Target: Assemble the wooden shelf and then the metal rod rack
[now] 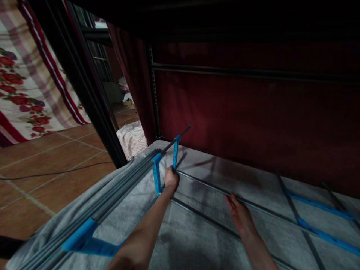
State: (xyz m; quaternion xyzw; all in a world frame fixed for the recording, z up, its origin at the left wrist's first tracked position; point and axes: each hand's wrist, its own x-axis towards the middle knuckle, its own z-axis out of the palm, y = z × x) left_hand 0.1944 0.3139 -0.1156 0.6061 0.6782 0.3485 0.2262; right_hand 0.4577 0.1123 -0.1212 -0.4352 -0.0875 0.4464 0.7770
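My left hand is closed around the lower end of an upright blue plastic bracket, where a long grey metal rod meets it. The fingertips on its far side are hidden. Under that rod, my right hand has its fingers stretched out, the fingertips touching or very near it. A second blue bracket stands just left of my left hand. One thin rod runs across the tops of both brackets. Nearer me lies a parallel lower rod. At the right, more blue brackets lie low, joined to cross rods.
Several loose grey rods lie bundled along the left edge of the grey blanket. A blue bracket is at the lower left. A black metal post and dark red curtain border the bed. A cable crosses the tiled floor.
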